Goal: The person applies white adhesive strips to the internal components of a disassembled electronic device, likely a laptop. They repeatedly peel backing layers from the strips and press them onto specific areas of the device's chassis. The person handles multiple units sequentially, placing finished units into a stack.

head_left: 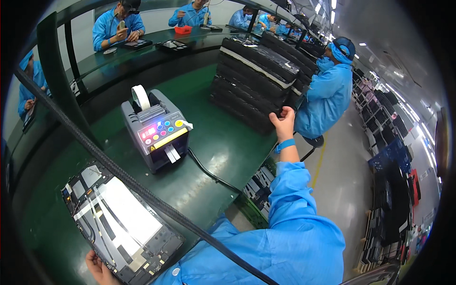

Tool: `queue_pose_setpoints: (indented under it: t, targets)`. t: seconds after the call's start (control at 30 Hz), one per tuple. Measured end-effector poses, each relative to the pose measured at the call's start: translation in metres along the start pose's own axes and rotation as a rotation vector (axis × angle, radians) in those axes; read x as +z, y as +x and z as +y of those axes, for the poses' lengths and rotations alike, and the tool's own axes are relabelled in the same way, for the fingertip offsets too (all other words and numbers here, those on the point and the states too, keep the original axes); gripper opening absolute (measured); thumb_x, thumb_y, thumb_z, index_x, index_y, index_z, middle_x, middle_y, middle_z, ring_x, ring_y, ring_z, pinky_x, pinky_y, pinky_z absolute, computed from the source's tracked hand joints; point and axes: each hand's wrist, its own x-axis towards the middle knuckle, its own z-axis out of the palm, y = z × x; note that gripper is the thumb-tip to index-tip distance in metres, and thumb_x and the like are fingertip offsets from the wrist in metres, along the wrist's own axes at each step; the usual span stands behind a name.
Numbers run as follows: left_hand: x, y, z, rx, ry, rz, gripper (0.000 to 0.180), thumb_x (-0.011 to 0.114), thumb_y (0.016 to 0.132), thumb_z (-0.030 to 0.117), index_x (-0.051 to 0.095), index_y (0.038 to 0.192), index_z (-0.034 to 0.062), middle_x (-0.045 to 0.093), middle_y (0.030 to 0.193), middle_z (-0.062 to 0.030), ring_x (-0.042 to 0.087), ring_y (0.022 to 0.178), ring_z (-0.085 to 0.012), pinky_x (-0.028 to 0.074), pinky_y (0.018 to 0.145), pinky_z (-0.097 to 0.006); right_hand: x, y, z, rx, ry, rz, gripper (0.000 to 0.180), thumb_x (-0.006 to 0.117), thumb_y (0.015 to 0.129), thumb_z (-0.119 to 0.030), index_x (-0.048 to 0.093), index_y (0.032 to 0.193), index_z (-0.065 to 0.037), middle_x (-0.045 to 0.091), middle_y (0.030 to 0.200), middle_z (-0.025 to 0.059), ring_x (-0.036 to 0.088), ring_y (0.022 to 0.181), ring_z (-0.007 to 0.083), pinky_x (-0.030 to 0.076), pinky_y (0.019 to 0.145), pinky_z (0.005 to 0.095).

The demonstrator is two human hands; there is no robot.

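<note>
An opened tablet [124, 213] lies at the lower left, its inside facing up: a large silvery-white battery, thin cables and a dark board. My left hand [98, 269] grips its lower left edge with bent fingers, partly cut off by the picture's rim. My right hand [284, 122] is stretched far forward, at the near right corner of a stack of black trays [251, 80]. Its thumb and forefinger are apart, with nothing seen between them; whether it touches the trays I cannot tell. Between both hands stands a grey tape dispenser [156, 128] with a white roll and a cut strip at its front.
A dark braided cable [142, 190] crosses the view in front of the green table [209, 161]. A black cord [211, 175] trails from the dispenser. Below the table edge is a green crate [254, 209]. A co-worker [327, 95] sits beyond the stack; others work across the bench.
</note>
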Motion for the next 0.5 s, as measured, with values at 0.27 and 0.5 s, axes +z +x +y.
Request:
queue_pose_setpoints:
  t: [0.27,0.5]
  targets:
    - [-0.001,0.005,-0.005,0.052,0.059,-0.013,0.037,0.059,0.084,0.016,0.046,0.115,0.0009,0.052,0.106,-0.0038,0.051,0.096,-0.0109,0.041,0.086,-0.024,0.014,0.050,0.094,0.449,0.663,-0.083,0.086,0.035,0.089,-0.068,0.025,0.144,-0.001,0.028,0.149,0.0126,0.029,0.135,0.0252,0.020,0.111,0.0374]
    - [0.011,0.002,0.004,0.003,0.055,0.028,0.033,0.062,0.082,0.012,0.049,0.111,0.0036,0.052,0.103,-0.0010,0.051,0.093,-0.0095,0.041,0.084,-0.023,0.025,0.067,0.114,0.494,0.579,0.048,0.083,0.034,0.090,-0.067,0.033,0.141,0.000,0.036,0.144,0.0142,0.035,0.132,0.0255,0.024,0.110,0.0357]
